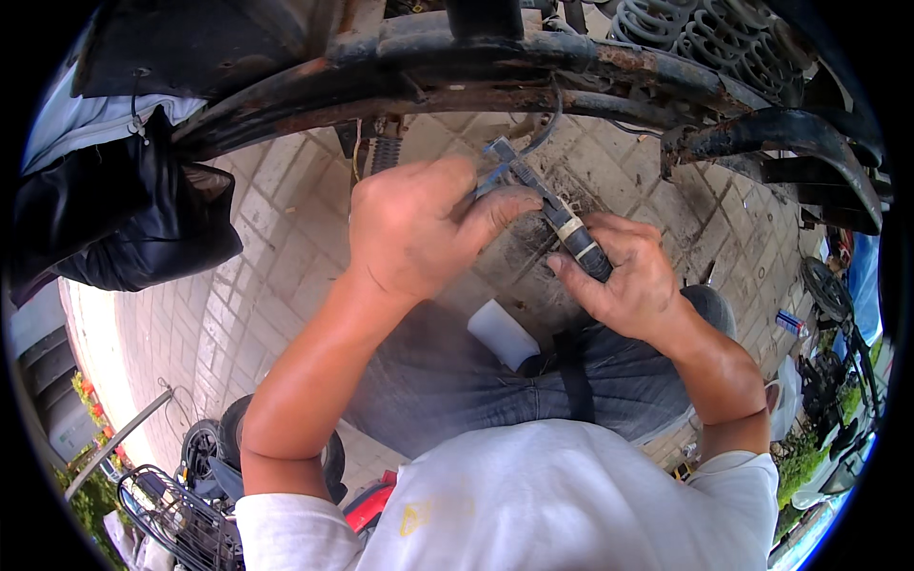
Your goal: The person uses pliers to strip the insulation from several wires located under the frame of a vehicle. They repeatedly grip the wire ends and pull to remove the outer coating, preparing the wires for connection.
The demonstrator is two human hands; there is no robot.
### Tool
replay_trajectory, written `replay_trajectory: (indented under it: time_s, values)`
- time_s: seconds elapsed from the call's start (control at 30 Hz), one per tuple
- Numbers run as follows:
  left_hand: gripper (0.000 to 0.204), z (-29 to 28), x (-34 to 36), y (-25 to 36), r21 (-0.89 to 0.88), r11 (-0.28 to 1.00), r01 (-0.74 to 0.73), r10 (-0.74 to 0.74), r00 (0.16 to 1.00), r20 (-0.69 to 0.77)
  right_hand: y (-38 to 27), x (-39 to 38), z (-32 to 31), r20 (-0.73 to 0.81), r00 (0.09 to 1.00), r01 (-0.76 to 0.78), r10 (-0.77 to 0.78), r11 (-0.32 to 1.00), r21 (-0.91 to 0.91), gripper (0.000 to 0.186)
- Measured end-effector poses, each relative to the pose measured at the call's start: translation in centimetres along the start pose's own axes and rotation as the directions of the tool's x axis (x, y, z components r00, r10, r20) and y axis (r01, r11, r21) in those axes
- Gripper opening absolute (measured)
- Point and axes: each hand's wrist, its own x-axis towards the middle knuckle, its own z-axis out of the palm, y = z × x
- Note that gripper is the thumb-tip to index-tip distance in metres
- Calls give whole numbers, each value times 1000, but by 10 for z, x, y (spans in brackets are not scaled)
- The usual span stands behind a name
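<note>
Left hand point(419, 224): mine, fingers bent, thumb stretched across so that its tip meets the side of the tool. A bit of blue shows by the fingertips; I cannot tell whether they close on anything, as they are blurred and partly hidden.

Right hand point(628, 271): mine, thumb and fingers pinching the lower black end of the tool.

Tool point(562, 217): one, long and dark, pale bands round its body; tilted between my hands, upper end pointing up and to the left, above the paving point(286, 228).

Metal frame point(562, 52): black, rust-stained, curving across in front of me.

Springs point(657, 24): several, coiled, beyond the frame on the right.

Black bag point(152, 219): one, shiny, at far left.

White block point(503, 335): one, between my thighs, near my jeans point(447, 381).

Can point(790, 324): one, blue and lying on its side, on the paving at right.

Wire basket point(167, 519): one, dark, at lower left, near a wheel point(202, 452).

Shirt point(571, 495): mine, white, yellow mark on it.
</note>
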Motion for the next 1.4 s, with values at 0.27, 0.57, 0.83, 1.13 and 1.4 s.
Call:
replay_trajectory:
  time_s: [0.27,0.57,0.83,1.13,1.4]
  values:
    - [27,-5,-3,-11,-399,878,265,-238,964,118,12,3,-3,83,994,57,-67,991,118,21]
    - [16,-6,-6,-8,-539,794,280,-256,959,121,14,9,-6,68,995,71,-75,996,61,21]
    - [19,-8,-4,-9,-756,484,441,-332,892,307,16,10,-2,43,999,23,-26,998,51,23]
    - [10,-6,-5,-9,-755,488,438,-377,886,270,11,11,-3,60,998,7,-1,995,-95,19]
    - [9,-7,-4,-5,-713,553,430,-427,882,201,8,13,-3,4,995,95,-95,989,-111,21]
